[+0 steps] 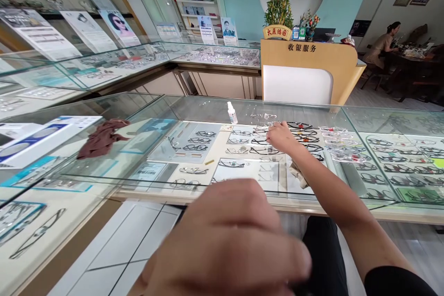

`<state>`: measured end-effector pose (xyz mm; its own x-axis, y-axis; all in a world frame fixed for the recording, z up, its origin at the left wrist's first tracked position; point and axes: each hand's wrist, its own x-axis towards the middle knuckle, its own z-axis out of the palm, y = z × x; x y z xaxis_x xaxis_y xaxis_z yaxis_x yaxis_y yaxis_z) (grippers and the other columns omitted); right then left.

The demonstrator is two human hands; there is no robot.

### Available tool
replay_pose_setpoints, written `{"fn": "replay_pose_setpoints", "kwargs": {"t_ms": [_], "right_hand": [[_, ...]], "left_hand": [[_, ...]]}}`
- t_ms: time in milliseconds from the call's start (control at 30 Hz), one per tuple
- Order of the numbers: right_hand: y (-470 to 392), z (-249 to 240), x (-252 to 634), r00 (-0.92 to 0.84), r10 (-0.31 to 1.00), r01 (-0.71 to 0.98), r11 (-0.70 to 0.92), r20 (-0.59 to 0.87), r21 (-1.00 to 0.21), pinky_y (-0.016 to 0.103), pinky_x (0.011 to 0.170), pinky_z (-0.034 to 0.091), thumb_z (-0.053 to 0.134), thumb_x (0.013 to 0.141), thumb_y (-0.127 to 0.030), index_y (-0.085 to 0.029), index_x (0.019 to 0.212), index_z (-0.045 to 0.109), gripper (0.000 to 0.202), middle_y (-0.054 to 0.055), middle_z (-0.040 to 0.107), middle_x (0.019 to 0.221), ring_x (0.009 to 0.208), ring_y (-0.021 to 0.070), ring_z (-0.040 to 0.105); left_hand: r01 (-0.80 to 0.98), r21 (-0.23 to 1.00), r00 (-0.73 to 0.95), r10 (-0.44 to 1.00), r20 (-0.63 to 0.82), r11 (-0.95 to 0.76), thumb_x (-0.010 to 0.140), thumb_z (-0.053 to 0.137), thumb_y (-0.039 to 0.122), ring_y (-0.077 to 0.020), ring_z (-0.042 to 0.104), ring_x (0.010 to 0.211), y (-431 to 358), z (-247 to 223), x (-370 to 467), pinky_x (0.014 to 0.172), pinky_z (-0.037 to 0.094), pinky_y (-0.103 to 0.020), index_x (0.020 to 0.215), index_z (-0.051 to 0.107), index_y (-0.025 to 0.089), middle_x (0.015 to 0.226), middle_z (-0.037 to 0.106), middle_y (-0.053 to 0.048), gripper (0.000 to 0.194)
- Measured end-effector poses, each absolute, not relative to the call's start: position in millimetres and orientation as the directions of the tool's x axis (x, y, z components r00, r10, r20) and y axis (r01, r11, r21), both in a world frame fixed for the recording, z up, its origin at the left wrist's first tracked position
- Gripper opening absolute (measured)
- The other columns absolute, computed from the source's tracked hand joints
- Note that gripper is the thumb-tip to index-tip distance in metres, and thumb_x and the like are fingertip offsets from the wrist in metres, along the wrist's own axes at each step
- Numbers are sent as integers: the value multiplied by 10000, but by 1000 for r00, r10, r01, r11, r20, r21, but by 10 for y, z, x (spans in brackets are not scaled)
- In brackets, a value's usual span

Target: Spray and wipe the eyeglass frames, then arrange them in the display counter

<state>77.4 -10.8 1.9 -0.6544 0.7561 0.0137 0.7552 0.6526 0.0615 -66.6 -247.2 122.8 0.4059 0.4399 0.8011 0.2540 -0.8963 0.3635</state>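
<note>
My left hand (229, 236) is large and blurred close to the camera, its fingers curled in; anything inside the curl is hidden. Farther off, my right hand (281, 137) reaches over the glass counter top with bent fingers among rows of eyeglasses. Its fingertips point down beside a dark-framed pair of eyeglasses (260, 142); whether they grip one is hidden. Clear-framed eyeglasses (342, 141) lie to the right of that hand. A small white spray bottle (232, 114) stands to its left. Under my right forearm lies a crumpled beige cloth (298, 176).
A brown cloth (104, 138) lies on the glass at left, near a white and blue box (38, 141). More eyeglasses (395, 169) show at right. Beyond stand another display case (215, 55) and a wooden cashier desk (312, 55). A person (383, 48) sits far right.
</note>
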Motion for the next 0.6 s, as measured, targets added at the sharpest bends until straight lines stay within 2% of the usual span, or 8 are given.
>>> {"fn": "replay_pose_setpoints", "kwargs": {"t_ms": [67,167,233,300,367,433,500,600], "right_hand": [[-104,8,757,-654,756,756,653,13,34,456,987,297,500,1056,-158,-100,1008,840,348,225,810,1218,1226,345,624],[-89,67,799,-642,766,765,643,30,-32,451,1005,308,549,1051,-202,-121,1055,837,299,211,810,1246,1238,348,630],[-67,170,917,-609,787,779,617,100,-109,436,1005,319,587,1043,-259,-153,1113,829,273,175,815,1234,1215,331,637],[-37,295,1116,-528,820,796,569,223,-207,414,987,332,580,1041,-302,-186,1109,823,277,133,820,1146,1144,300,648],[-11,398,1369,-416,843,803,516,341,-297,381,937,352,565,1031,-321,-198,1030,817,280,100,803,1008,1021,265,651],[-1,444,1624,-308,861,803,463,404,-376,342,830,364,573,1005,-339,-199,940,795,271,67,755,868,846,222,617],[-7,428,1830,-211,890,806,392,404,-444,322,717,337,582,984,-370,-204,875,771,274,31,681,741,702,190,542],[-27,346,1974,-119,916,814,311,384,-491,317,649,296,588,974,-403,-211,834,755,291,2,595,647,625,172,477]], "left_hand": [[237,354,250,409,877,-905,999,604,249,-176,477,485,-2233,1211,-654,454,392,-389,739,479,270,615,579,-7,290],[210,134,162,169,972,-968,1081,563,255,-99,236,458,-1688,1083,-647,474,180,-333,703,306,227,528,256,59,458],[224,188,205,235,950,-956,1133,499,322,-89,173,452,-1262,968,-664,477,153,-319,660,257,209,515,207,56,543],[363,370,240,469,850,-855,1149,414,513,-99,167,462,-859,847,-695,490,149,-328,627,198,218,509,173,45,637],[571,485,241,700,673,-663,1133,378,590,-120,237,494,-517,725,-725,534,203,-326,621,215,229,524,233,30,647],[719,484,243,833,496,-498,1125,406,497,-157,393,554,-254,590,-749,592,279,-325,639,359,230,575,431,2,556],[786,459,259,895,363,-414,1073,484,375,-211,579,717,-66,436,-772,668,361,-326,720,567,223,760,671,-43,393],[813,458,281,932,230,-359,958,648,340,-275,689,927,109,182,-835,778,446,-337,866,772,242,1006,808,-70,183]]}}
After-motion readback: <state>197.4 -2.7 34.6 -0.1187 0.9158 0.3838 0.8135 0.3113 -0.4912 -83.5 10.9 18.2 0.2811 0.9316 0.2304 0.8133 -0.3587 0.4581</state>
